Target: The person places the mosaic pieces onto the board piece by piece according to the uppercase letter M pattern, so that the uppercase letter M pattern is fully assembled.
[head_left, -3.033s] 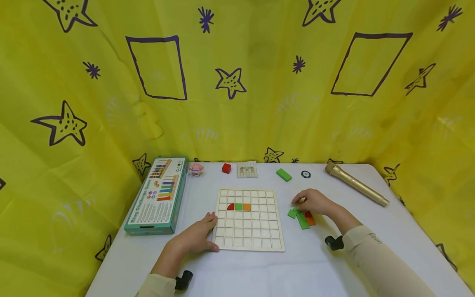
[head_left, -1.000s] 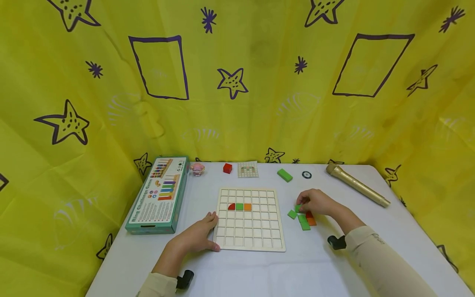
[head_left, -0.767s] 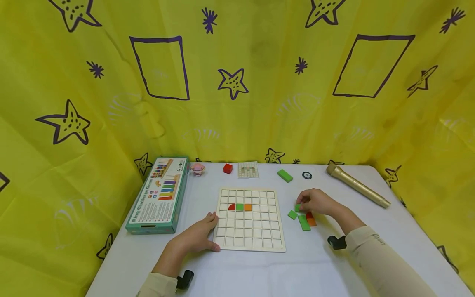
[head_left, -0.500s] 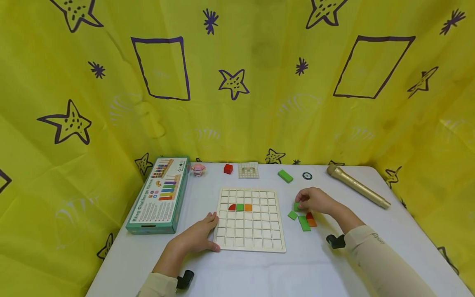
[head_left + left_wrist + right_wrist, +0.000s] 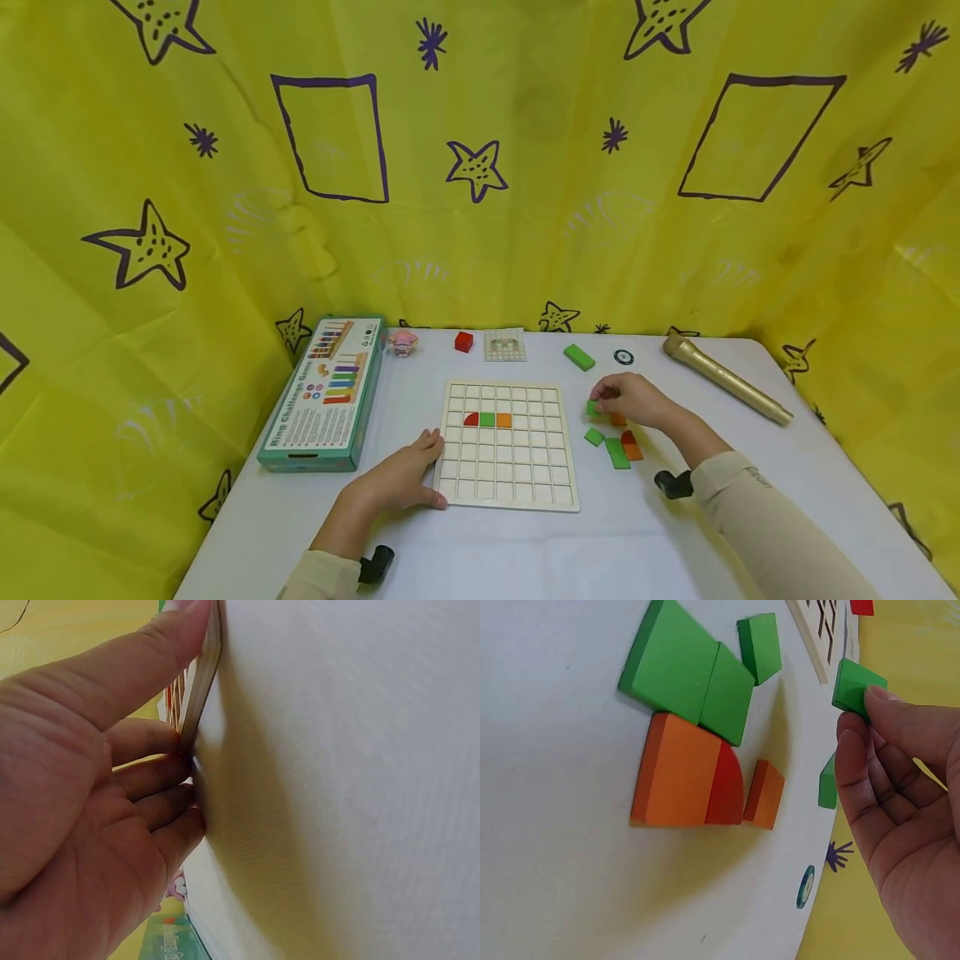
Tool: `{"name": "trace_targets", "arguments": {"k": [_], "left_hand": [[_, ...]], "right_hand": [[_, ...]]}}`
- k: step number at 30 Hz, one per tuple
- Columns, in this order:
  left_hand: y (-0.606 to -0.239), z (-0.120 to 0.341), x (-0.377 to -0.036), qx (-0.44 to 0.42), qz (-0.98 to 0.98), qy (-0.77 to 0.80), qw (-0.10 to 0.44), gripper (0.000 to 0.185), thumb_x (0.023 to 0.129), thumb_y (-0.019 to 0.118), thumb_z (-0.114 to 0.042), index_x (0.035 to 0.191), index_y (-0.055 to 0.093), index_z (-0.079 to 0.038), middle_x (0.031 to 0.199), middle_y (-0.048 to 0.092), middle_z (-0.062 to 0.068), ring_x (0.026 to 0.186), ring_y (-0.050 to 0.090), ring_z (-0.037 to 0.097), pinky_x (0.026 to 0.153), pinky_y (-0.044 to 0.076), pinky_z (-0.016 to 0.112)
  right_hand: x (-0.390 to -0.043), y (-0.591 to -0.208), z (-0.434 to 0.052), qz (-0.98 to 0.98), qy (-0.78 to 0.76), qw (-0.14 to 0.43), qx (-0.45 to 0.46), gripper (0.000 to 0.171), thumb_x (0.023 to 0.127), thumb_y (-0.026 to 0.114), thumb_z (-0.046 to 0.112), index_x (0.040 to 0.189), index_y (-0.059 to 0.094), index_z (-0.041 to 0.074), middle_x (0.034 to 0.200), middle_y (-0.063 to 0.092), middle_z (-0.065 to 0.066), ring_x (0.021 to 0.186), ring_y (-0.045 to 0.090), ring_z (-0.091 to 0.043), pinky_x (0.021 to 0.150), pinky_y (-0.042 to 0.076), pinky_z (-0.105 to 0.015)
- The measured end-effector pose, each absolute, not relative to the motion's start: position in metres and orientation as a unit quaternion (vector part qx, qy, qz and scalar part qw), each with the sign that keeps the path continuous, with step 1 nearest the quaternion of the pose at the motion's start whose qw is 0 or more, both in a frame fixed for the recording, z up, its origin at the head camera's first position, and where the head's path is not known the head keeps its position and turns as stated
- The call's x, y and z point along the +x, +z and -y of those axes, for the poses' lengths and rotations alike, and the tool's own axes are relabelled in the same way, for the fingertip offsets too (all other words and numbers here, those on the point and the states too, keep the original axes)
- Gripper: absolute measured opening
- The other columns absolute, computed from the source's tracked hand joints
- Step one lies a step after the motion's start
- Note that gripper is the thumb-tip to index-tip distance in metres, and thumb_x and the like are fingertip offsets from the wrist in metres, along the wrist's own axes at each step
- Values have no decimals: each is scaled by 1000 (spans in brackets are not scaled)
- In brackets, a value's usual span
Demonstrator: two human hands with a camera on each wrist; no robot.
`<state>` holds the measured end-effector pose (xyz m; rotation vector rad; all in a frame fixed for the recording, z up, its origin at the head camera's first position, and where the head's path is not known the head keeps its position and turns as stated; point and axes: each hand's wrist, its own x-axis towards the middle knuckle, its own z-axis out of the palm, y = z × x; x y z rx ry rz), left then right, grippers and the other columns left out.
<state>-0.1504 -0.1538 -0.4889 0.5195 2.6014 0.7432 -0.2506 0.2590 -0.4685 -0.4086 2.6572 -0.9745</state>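
- The right hand [image 5: 633,400] pinches a small green square block [image 5: 857,688] between thumb and fingertips, lifted just off the white table [image 5: 525,550], at about 3 o'clock from the wooden grid board [image 5: 506,444].
- The left hand [image 5: 393,481] lies flat with fingers straight, pressed against the board's edge at 8 o'clock, bracing it.
- On the board, a red quarter-round piece [image 5: 470,419], a green tile [image 5: 487,419] and an orange tile [image 5: 503,420] sit side by side in one row.
- Risk, as I judge it: the pinch is only at the block's edge, so it could slip and land among the loose pieces below.
- Those loose pieces [image 5: 697,727], green, orange and red, lie touching one another right under the right hand; a low wrist could scatter them.
- Further out: a long green block [image 5: 578,357] and a small ring [image 5: 623,357] at 1 o'clock, a gold microphone [image 5: 723,379] at 2, a pattern card [image 5: 504,344] and red cube [image 5: 463,341] at 12, a game box [image 5: 326,393] at 9.
- Nothing stands between the held block and the grid.
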Motion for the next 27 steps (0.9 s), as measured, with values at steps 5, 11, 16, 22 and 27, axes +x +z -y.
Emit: {"name": "trace_targets", "arguments": {"k": [5,11,16,22,27], "left_hand": [[-490,154,-151,185,-927,263,192,99,77,87,-34,154,36,2,164,25,13,152,18,31,120,23,50],[-491,154,-151,186,-927,264,191,100,76,87,-34,154,36,2,164,25,14,152,18,31,120,24,50],[-492,154,-151,184,-928,261,194,100,77,87,-36,154,35,1,165,24,13,152,17,31,120,23,49],[-491,153,-150,180,-928,260,195,99,77,87,-35,154,36,1,165,24,13,152,17,31,120,24,50],[-490,152,-150,179,-930,256,195,99,77,87,-35,154,36,1,165,24,13,152,18,30,120,24,49]], "right_hand": [[-253,-467,-252,-918,-344,137,-145,9,94,71,10,102,71,6,94,67,-2,85,58,-19,75,53,-30],[-257,-466,-242,-909,-362,144,-151,9,95,70,9,103,71,5,95,68,-3,84,62,-18,76,56,-31],[-259,-465,-235,-906,-366,149,-148,10,95,70,10,104,71,5,95,68,-2,85,63,-19,79,56,-35],[-263,-463,-227,-902,-371,158,-151,11,95,70,11,105,71,5,94,69,-2,85,64,-19,81,57,-36],[-263,-463,-219,-896,-385,165,-147,11,94,71,10,103,71,4,93,69,-2,85,64,-19,82,58,-37]]}}
